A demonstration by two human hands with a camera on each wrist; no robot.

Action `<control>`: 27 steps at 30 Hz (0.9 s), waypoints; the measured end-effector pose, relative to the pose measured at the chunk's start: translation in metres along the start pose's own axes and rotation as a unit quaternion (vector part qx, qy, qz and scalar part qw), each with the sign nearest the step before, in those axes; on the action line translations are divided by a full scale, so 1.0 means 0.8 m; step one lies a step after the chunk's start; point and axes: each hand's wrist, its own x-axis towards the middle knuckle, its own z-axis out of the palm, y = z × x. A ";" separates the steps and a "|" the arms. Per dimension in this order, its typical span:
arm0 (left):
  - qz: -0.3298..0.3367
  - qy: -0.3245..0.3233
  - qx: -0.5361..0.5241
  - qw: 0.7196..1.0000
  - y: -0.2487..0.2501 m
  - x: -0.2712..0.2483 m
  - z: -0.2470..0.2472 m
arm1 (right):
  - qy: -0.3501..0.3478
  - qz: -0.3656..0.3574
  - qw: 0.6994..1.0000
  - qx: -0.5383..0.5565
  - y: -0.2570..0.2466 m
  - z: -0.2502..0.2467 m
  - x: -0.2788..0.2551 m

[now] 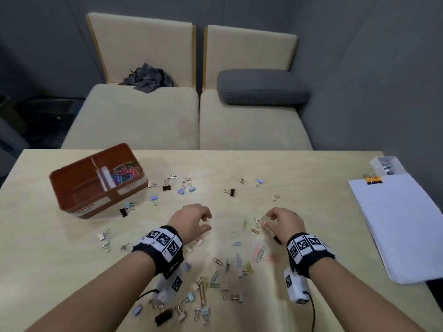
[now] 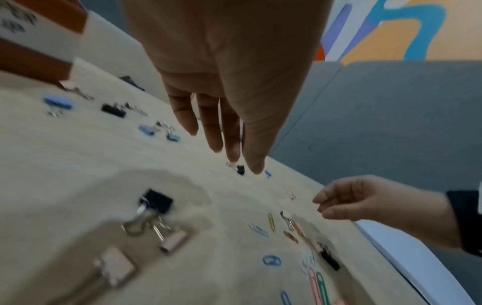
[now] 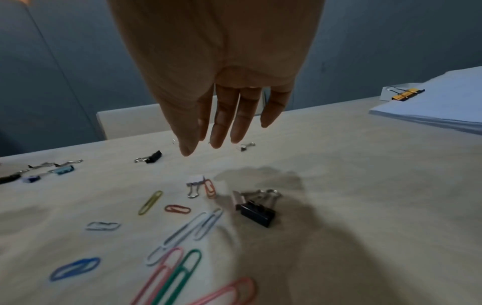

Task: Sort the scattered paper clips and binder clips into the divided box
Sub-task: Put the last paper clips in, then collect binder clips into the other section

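Note:
The brown divided box (image 1: 79, 188) stands at the table's left. Its right compartment holds a heap of coloured paper clips (image 1: 124, 174). Several binder clips (image 1: 166, 185) and paper clips (image 1: 244, 225) lie scattered over the table. My left hand (image 1: 206, 222) hovers mid-table, fingers relaxed and empty; below it lie a black binder clip (image 2: 158, 200) and a pink one (image 2: 173, 240). To its right my right hand (image 1: 269, 220) hangs just above a yellow paper clip (image 3: 150, 203), an orange one (image 3: 210, 188) and a black binder clip (image 3: 256, 212). It holds nothing.
A stack of white paper (image 1: 402, 226) with an orange-black binder clip (image 1: 372, 180) lies at the right edge. Behind it sits a small white box (image 1: 386, 165). Beige sofa seats (image 1: 134, 116) with a grey cushion (image 1: 261, 87) stand beyond the table's far edge.

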 end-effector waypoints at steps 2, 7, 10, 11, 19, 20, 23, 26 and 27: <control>-0.002 -0.019 0.008 1.000 0.018 0.013 0.023 | -0.013 0.001 1.000 -0.010 0.014 0.006 0.007; -0.017 -0.060 0.037 0.997 0.048 0.042 0.071 | -0.049 -0.012 0.999 -0.022 0.025 0.029 0.035; -0.020 -0.065 0.061 0.996 0.064 0.053 0.093 | -0.061 -0.021 0.998 -0.014 0.024 0.038 0.046; -0.020 -0.070 0.065 0.995 0.068 0.056 0.099 | -0.063 -0.021 0.998 -0.010 0.024 0.039 0.050; -0.030 -0.084 0.116 0.989 0.082 0.070 0.126 | -0.082 -0.022 0.996 -0.002 0.029 0.039 0.058; -0.030 -0.087 0.122 0.988 0.082 0.071 0.126 | -0.083 -0.026 0.996 -0.004 0.030 0.039 0.059; -0.019 -0.083 0.132 0.988 0.082 0.071 0.127 | -0.087 -0.033 0.996 0.011 0.036 0.038 0.060; -0.024 -0.079 0.121 0.989 0.078 0.067 0.124 | -0.081 -0.054 0.993 0.060 0.043 0.037 0.055; -0.032 -0.077 0.117 0.990 0.075 0.065 0.124 | -0.082 -0.064 0.991 0.089 0.044 0.038 0.053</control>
